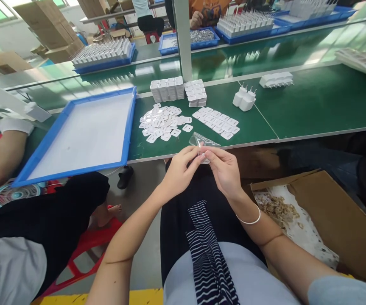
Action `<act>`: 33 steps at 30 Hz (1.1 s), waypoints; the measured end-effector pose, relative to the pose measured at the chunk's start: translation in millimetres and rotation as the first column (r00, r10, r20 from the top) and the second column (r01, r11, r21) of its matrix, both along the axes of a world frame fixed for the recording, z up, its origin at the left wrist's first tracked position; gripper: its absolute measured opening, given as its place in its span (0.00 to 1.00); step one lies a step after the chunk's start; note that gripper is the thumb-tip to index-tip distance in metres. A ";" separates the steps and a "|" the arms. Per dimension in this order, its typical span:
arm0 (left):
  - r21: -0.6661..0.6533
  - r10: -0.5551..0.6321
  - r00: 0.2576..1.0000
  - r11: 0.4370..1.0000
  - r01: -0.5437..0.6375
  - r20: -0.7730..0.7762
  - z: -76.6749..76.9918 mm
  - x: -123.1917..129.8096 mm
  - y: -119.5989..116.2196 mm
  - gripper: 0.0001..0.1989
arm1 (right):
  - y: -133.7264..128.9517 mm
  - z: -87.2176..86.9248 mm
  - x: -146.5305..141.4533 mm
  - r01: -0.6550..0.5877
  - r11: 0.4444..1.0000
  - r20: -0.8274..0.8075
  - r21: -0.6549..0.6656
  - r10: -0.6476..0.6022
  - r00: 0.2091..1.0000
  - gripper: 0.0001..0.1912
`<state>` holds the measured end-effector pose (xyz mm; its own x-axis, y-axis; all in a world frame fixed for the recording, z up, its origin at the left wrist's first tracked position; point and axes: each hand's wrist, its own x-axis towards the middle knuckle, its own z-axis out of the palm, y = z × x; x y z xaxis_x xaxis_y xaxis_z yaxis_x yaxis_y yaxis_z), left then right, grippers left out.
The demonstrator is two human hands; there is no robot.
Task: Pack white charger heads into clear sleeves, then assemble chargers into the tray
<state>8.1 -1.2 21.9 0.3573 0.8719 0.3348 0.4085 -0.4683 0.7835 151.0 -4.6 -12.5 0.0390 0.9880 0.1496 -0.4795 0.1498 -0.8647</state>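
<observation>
My left hand (182,168) and my right hand (225,170) meet in front of the table's near edge, fingertips pinched together. Between them is a piece of clear plastic film (204,139), perhaps a small bag, which sticks up past the fingers. A small white piece (205,161) shows under the right fingertips, mostly hidden. Just beyond the hands lie a loose heap of white plastic tags (162,123) and a flat patch of tags in rows (216,121). Behind them stand neat tag stacks (166,90).
Left is a blue-rimmed tray (128,131), with a co-worker's gloved hand (15,126) beyond it. White plug adapters (244,98) and a row of plugs (276,79) stand right on the green table (316,106). A cardboard box (338,212) sits low right. A post (183,42) rises behind.
</observation>
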 end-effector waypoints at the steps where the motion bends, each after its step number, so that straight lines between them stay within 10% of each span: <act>1: -0.078 -0.045 0.997 0.996 0.050 0.066 1.6 -2.2 2.4 0.14 | -0.8 -0.2 0.1 -0.008 1.000 -0.003 -0.011 0.008 1.000 0.06; 5: -0.239 -0.007 0.959 0.968 0.078 0.284 -0.1 -7.6 5.8 0.17 | -1.2 -1.8 2.7 -0.082 0.992 -0.023 -0.096 0.080 0.997 0.07; 12: -0.043 0.342 0.908 0.939 -0.342 0.243 -10.9 -5.4 0.5 0.18 | 10.5 -7.6 3.6 -0.013 0.991 -0.077 -0.133 0.003 0.997 0.08; 17: -0.243 0.549 0.639 0.828 -0.506 0.539 -22.9 -18.7 0.9 0.15 | 20.1 -5.3 17.2 0.358 0.933 -0.093 -0.023 -0.359 0.929 0.06; 20: -0.452 0.537 0.651 0.835 -0.316 0.537 -31.2 -10.7 -7.3 0.15 | 14.2 -6.3 10.6 0.465 0.873 0.059 0.147 -0.477 0.877 0.10; 25: -0.588 0.451 0.626 0.809 0.015 0.636 -39.5 27.8 -20.8 0.18 | -5.1 -13.7 -22.6 0.177 0.957 0.375 0.228 -0.254 0.892 0.13; 33: -0.353 0.326 0.761 0.925 -0.137 0.560 -44.3 30.8 -20.9 0.13 | -13.3 -4.5 -19.6 -0.010 1.000 0.046 -0.017 0.011 0.999 0.14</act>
